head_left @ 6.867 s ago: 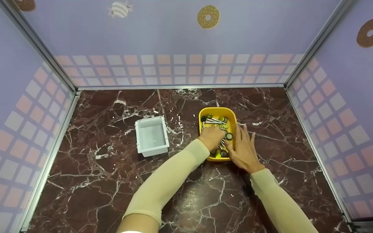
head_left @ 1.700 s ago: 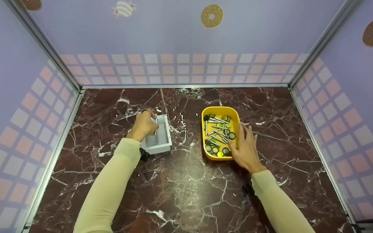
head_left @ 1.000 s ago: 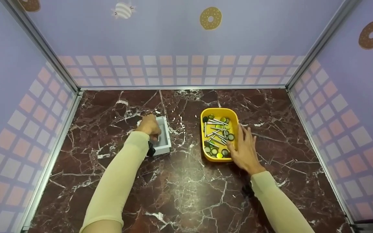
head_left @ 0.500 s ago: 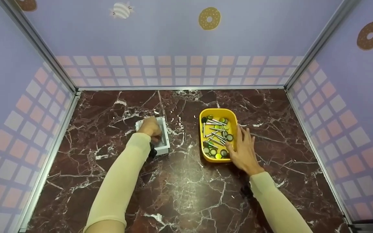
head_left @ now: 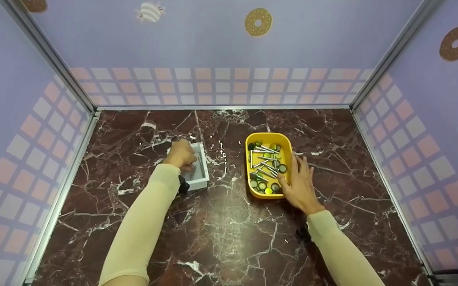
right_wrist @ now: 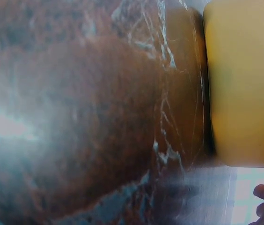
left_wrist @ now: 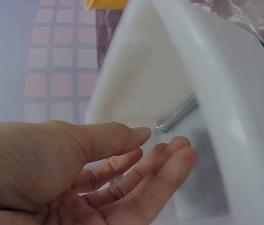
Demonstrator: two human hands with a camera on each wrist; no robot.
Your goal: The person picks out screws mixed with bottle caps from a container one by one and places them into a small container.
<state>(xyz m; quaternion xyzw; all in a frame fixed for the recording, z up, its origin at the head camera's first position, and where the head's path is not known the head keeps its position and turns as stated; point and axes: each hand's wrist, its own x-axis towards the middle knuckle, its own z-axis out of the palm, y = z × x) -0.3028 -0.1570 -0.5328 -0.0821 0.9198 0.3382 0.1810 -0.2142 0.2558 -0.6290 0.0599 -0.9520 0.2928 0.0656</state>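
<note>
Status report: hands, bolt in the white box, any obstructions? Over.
Left hand at white box, fingers loosely bent. Bolt lying inside. Right hand against yellow container. No obstruction seen.

Dark red tabletop (head_left: 229, 230), veined white; on it 1 white box (head_left: 198, 184), left of 1 yellow bin (head_left: 269, 136).

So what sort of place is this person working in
Probably a small staged booth: lilac printed panels stand on three sides of a dark marble-patterned surface, with metal strips running along the corners.
</note>
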